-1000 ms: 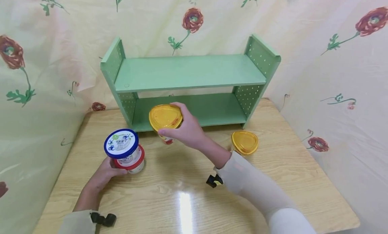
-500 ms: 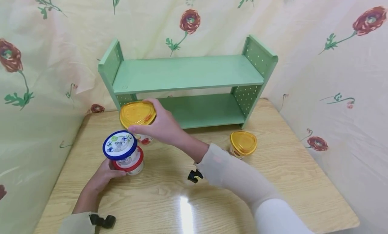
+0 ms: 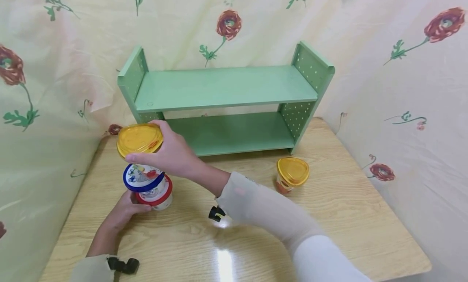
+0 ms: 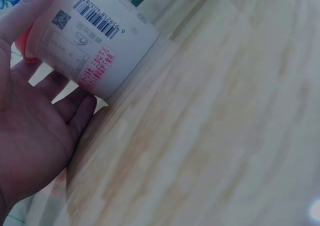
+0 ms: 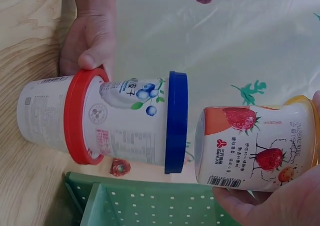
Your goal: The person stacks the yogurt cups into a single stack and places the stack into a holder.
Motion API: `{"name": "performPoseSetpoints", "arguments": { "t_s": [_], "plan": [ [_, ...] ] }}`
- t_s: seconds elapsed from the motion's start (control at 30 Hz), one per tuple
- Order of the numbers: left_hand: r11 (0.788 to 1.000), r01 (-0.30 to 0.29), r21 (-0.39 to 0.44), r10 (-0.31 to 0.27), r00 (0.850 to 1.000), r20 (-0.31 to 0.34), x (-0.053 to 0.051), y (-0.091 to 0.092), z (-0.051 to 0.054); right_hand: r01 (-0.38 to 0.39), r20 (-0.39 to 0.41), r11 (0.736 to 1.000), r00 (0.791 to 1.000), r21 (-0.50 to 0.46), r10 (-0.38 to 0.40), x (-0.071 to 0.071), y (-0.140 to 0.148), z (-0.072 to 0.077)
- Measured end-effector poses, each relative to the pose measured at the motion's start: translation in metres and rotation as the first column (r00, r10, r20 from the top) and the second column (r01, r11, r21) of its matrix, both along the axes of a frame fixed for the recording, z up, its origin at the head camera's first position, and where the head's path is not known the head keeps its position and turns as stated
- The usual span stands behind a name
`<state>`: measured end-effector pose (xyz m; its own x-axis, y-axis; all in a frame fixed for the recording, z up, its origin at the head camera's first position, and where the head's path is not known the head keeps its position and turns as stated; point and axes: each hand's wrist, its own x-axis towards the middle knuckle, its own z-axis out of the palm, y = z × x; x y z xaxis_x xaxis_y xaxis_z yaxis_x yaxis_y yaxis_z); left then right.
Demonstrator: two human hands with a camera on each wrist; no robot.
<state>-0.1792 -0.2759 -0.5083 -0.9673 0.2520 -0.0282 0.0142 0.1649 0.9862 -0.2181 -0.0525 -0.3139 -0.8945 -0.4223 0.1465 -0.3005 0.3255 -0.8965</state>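
Note:
At the table's left, a red-lidded yogurt cup (image 3: 163, 200) stands upright with a blue-lidded yogurt cup (image 5: 137, 121) stacked on its lid. My left hand (image 3: 122, 213) grips the lower cup, thumb at the red rim and fingers around its side in the left wrist view. Above the stack, my right hand (image 3: 175, 154) holds a yellow-lidded yogurt cup (image 5: 255, 148) with strawberries printed on it. In the right wrist view a narrow gap separates its base from the blue lid (image 5: 176, 123). From the head, this cup hides part of that lid.
Another yellow-lidded cup (image 3: 292, 174) stands on the wooden table (image 3: 351, 217) at the right. A green two-tier shelf (image 3: 226, 87) stands at the back, close behind the stack. Flower-printed sheeting (image 3: 395, 91) surrounds the table on the left, back and right.
My right hand has carried the yellow-lidded cup leftward, from in front of the shelf to above the stack. My left hand and the two stacked cups have stayed in place.

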Motion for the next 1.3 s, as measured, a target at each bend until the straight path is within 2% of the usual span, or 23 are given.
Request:
{"name": "performPoseSetpoints", "arguments": {
  "t_s": [0.17,0.5,0.97,1.3],
  "plan": [
    [1.000,0.012,0.013,-0.012,1.000,-0.012,-0.001,0.000,-0.001,-0.004,0.007,1.000,1.000,0.007,0.004,-0.001,-0.012,-0.002],
    [1.000,0.007,-0.029,-0.008,1.000,-0.022,-0.006,-0.002,-0.005,-0.034,-0.006,0.999,0.999,0.021,0.034,-0.001,-0.021,-0.008],
    [1.000,0.015,-0.007,-0.016,0.999,-0.039,-0.003,-0.002,-0.003,-0.076,0.033,0.997,0.997,0.021,0.075,0.002,-0.021,-0.010],
    [1.000,0.018,0.014,-0.017,0.998,-0.061,-0.001,-0.003,-0.004,-0.035,0.069,0.998,0.997,0.043,0.032,0.007,-0.024,-0.010]
  ]
}}
